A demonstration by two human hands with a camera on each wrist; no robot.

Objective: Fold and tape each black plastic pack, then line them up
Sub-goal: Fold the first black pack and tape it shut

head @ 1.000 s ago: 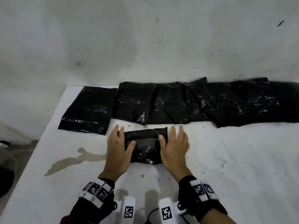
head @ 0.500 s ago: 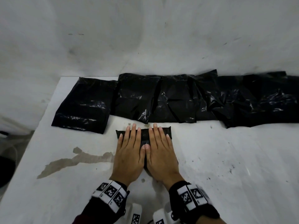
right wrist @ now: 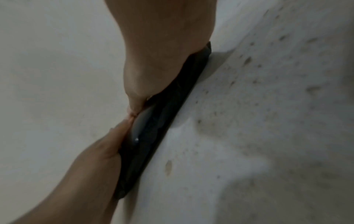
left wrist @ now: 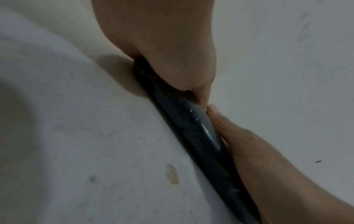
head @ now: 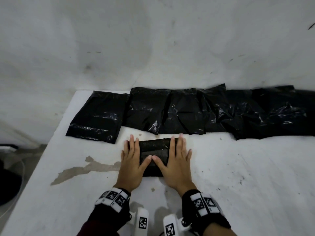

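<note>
A small folded black plastic pack [head: 154,148] lies flat on the white table [head: 238,176] in front of me. My left hand [head: 133,158] presses flat on its left end and my right hand [head: 175,159] on its right end, fingers straight and spread. The two thumb tips meet on the middle of the pack. In the left wrist view the pack [left wrist: 193,125] shows as a thin dark strip under both palms; the right wrist view shows the same pack [right wrist: 159,121] edge-on. Behind it, several larger black packs [head: 187,111] lie in an overlapping row along the wall.
The table's left edge [head: 56,138] drops to the floor, where a dark object [head: 6,186] sits. A brownish stain [head: 85,169] marks the table left of my hands. A grey wall rises right behind the row. No tape shows in any view.
My hands were side by side on the middle of the pack; they have slid apart to its two ends, with only the thumbs still meeting at the centre.
</note>
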